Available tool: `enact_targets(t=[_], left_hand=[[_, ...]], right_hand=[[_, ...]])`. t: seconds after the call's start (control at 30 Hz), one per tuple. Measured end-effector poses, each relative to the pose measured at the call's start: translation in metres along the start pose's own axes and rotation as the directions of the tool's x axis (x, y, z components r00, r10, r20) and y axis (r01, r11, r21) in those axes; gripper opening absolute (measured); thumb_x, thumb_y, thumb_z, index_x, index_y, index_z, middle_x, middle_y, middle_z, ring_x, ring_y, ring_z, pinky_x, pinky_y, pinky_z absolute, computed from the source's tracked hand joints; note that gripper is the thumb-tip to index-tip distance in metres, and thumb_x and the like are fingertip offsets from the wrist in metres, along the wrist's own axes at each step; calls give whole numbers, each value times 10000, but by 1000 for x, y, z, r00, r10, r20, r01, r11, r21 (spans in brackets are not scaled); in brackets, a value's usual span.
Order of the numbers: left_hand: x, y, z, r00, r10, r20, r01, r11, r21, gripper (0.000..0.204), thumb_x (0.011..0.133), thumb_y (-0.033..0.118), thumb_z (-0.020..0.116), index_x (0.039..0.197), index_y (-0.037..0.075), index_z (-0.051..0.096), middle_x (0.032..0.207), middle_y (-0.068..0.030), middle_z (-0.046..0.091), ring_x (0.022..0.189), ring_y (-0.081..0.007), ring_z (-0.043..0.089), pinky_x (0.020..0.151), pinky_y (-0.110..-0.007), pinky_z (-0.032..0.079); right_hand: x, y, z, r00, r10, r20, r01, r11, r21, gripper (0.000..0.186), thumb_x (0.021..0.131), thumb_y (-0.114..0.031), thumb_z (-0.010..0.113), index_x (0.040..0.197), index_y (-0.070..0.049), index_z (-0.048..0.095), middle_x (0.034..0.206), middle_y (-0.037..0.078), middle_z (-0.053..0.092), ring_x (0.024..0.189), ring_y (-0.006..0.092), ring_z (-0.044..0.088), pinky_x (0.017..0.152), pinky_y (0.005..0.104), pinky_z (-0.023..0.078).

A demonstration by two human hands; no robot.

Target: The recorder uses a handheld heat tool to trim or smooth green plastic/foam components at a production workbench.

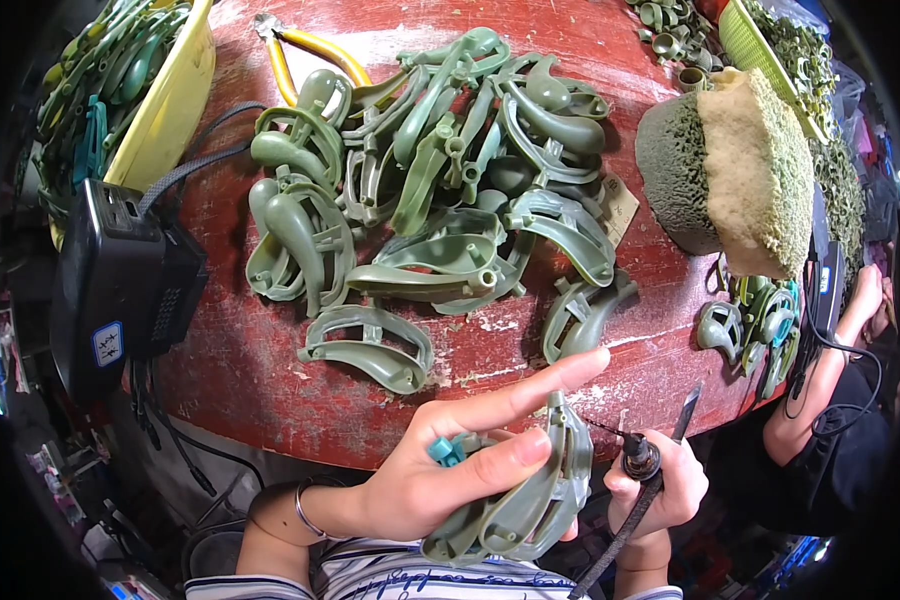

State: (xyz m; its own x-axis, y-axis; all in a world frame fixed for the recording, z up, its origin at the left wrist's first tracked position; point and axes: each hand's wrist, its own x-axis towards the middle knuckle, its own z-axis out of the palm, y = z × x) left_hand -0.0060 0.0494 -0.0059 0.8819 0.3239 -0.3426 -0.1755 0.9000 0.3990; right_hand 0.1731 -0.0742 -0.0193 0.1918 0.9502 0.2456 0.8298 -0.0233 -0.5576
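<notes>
My left hand (450, 465) is closed around a curved green plastic part (540, 490), its index finger stretched out above. A small teal piece (447, 452) shows beside the thumb. In my right hand (675, 480) is a black tool with a thin tip (640, 457), which points left toward the green part. The same hand also grips a slim blade (686, 412); a dark textured shaft (615, 545) runs below the fingers. Whether shaft and blade are one piece, I cannot tell. Beyond both hands lies a heap of similar green parts (435, 180).
Yellow-handled cutters (310, 45) lie on the red table (240, 400). A black box with cables (110, 290) stands left, by a yellow basket (170, 110). A spongy block (760, 170) stands right, near more green pieces (765, 325). Another person's arm (820, 390) is at far right.
</notes>
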Motion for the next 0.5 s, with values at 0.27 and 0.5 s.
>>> enact_targets(t=[0.27, 0.5], left_hand=[[0, -1, -1, 1000, -1, 8, 2, 1000, -21, 502, 917, 171, 409, 1362, 43, 217, 981, -61, 567, 781, -105, 574, 746, -244, 462], [0, 1, 1, 1000, -11, -13, 10, 1000, -22, 510, 917, 179, 411, 1366, 50, 209, 944, -57, 577, 795, -104, 570, 739, -241, 457]], right_hand=[[2, -1, 0, 1000, 27, -12, -27, 999, 24, 425, 639, -334, 756, 794, 18, 577, 596, 71, 576, 476, 173, 561, 450, 247, 444], [-1, 0, 1, 994, 102, -37, -100, 994, 52, 430, 656, -360, 738, 811, 10, 581, 605, 68, 581, 498, 173, 568, 473, 250, 452]])
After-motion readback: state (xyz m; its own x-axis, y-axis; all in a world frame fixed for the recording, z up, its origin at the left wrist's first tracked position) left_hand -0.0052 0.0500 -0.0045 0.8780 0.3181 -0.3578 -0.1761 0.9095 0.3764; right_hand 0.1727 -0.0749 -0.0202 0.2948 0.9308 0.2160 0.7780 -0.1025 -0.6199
